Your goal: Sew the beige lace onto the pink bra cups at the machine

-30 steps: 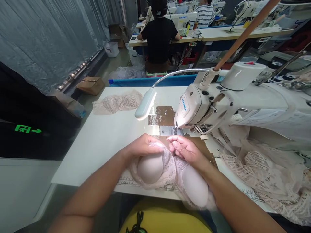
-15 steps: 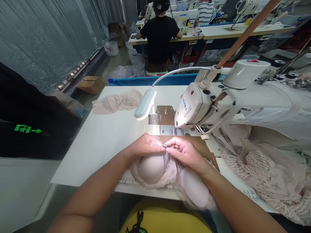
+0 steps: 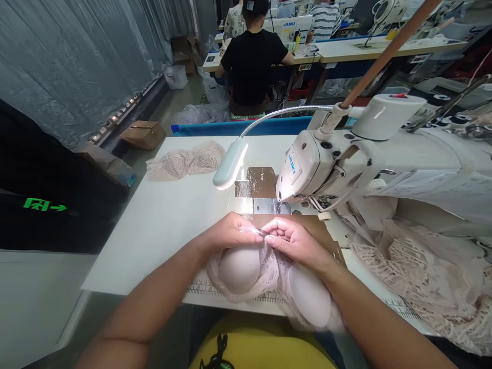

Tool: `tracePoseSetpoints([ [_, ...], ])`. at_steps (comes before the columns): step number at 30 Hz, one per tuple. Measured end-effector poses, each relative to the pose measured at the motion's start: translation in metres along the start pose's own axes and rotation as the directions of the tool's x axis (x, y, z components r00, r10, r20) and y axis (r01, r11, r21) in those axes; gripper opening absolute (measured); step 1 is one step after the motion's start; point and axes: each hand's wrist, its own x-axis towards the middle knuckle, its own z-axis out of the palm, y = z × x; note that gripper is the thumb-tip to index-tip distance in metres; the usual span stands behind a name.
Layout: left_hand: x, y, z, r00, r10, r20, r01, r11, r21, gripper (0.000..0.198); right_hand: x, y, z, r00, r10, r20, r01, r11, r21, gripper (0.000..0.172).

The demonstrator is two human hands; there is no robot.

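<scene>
A pale pink lace bra (image 3: pixel 240 269) with smooth moulded cups lies at the table's front edge, one cup hanging over it. My left hand (image 3: pixel 233 231) is closed, pinching the bra's upper edge between thumb and fingers. Close beside it, my right hand (image 3: pixel 290 240) is closed around a small slim metal tool (image 3: pixel 262 232), whose tip points to the left hand at the pinched lace. The fingers hide most of this tool, so its kind cannot be made out. Both hands are just in front of the white sewing machine (image 3: pixel 303 164).
A lamp (image 3: pixel 230 163) on a bendable arm hangs above the white table (image 3: pixel 180 205). Folded lace pieces (image 3: pixel 186 161) lie at the back left, and a lace heap (image 3: pixel 434 277) at the right. A printed ruler (image 3: pixel 203 288) runs along the front edge. A co-worker (image 3: pixel 251 61) sits beyond.
My hands and the bra stay almost in place, with only a slight shift of the fingers and metal tool. The co-worker ahead has moved their arms a little.
</scene>
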Motion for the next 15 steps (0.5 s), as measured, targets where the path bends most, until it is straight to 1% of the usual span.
tracePoseSetpoints([
  [5,0.004,-0.005,0.001,0.999,0.012,0.05,-0.015,0.998,0.054,0.048,0.001,-0.005,0.003,1.0,0.011,0.022,-0.01,0.999,-0.043,0.022],
  [10,0.008,-0.011,0.0,0.998,0.027,0.054,-0.033,0.993,0.111,0.052,0.004,-0.006,0.009,0.998,-0.035,-0.044,0.026,0.982,-0.187,0.017],
  [13,0.007,-0.008,-0.001,0.998,0.003,0.055,-0.01,0.994,0.111,0.041,0.0,-0.013,0.001,0.998,-0.005,-0.06,-0.008,0.976,-0.219,0.02],
  [15,0.004,-0.005,-0.004,0.997,-0.028,0.074,0.018,0.992,0.127,0.032,-0.009,-0.021,-0.012,0.996,0.048,-0.072,-0.069,0.942,-0.327,0.025],
])
